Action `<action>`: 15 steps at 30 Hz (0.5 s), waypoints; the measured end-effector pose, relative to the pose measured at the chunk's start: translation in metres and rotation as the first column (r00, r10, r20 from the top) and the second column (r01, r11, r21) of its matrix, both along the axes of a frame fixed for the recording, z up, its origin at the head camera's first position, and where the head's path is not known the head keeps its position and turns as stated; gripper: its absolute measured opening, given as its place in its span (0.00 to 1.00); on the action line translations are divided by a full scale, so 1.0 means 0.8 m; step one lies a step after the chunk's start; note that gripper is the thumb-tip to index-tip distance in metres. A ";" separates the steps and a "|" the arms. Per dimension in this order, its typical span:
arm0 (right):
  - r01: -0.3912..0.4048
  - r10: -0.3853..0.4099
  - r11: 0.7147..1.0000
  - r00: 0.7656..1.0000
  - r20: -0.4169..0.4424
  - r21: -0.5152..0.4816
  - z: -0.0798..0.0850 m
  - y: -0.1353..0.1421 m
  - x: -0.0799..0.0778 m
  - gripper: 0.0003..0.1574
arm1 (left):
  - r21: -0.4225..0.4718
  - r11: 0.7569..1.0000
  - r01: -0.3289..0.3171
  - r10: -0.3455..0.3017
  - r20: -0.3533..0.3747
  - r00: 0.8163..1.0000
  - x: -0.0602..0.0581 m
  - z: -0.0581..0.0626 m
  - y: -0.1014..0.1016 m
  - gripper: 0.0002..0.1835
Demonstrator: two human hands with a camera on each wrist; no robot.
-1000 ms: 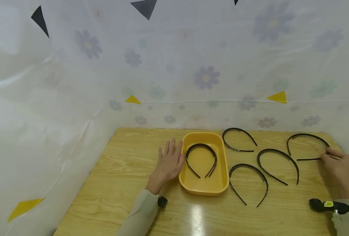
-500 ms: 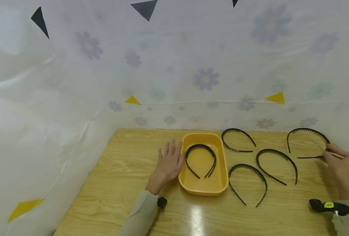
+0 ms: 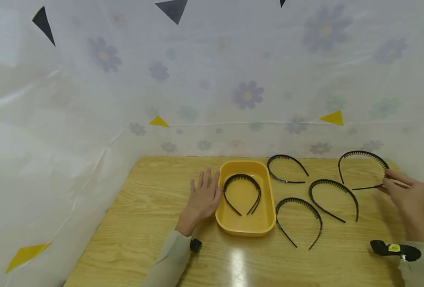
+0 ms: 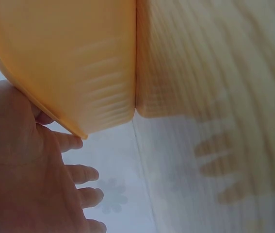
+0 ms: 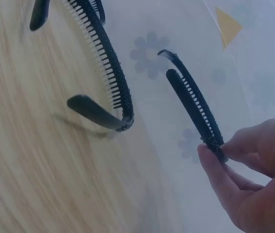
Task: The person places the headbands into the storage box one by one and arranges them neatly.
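Observation:
Between thumb and fingers, my right hand [image 3: 411, 195] pinches one side of a black toothed headband [image 3: 362, 152] at the back right of the table. In the right wrist view this headband [image 5: 188, 99] appears edge-on, raised off the wood, with its ends pointing away from the hand. My left hand [image 3: 201, 202] lies against the left wall of a yellow plastic tray [image 3: 246, 233], fingers spread and straight. The left wrist view shows the thumb side of that hand [image 4: 25, 165] along the rim. Inside the tray rest black headbands [image 3: 242, 176], nested so their ends overlap.
Three more black headbands lie right of the tray: one at the back [image 3: 287, 156], one in front [image 3: 299, 200], one farther right [image 3: 335, 182]. The wooden table [image 3: 154, 239] meets a pale flowered sheet [image 3: 205, 87] at its back and sides.
My right hand has raised the pinched headband and shifted it a little left and away from me. My left hand has stayed against the tray. The head view has turned slightly.

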State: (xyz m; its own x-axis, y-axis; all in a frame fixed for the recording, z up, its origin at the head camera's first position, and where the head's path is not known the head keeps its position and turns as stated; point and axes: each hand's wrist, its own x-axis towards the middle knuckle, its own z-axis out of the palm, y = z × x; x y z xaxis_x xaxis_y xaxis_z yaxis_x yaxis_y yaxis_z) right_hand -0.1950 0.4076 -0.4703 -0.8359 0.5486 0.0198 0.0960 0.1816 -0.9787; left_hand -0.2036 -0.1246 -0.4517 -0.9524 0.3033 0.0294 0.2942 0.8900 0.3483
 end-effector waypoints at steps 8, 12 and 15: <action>-0.118 0.118 0.993 0.992 -0.049 0.014 0.008 -0.017 -0.001 0.27 | -0.014 1.000 0.012 -0.012 -0.020 1.000 -0.003 -0.004 -0.001 0.31; -0.210 0.210 0.978 0.974 -0.082 0.010 0.016 -0.021 0.002 0.22 | -0.029 1.000 0.009 -0.010 -0.028 1.000 -0.003 -0.005 -0.001 0.31; -0.248 0.248 0.969 0.964 -0.093 0.012 0.021 -0.023 0.003 0.22 | -0.041 0.999 0.003 -0.004 -0.022 1.000 -0.004 -0.006 -0.001 0.31</action>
State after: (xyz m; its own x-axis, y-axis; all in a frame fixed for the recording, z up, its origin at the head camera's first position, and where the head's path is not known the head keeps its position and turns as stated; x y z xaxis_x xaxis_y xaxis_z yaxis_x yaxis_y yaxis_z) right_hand -0.1927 0.3892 -0.4533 -0.9404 0.3241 0.1036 -0.0432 0.1884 -0.9811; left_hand -0.2064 -0.1254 -0.4567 -0.9506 0.3083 0.0373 0.3046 0.9024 0.3048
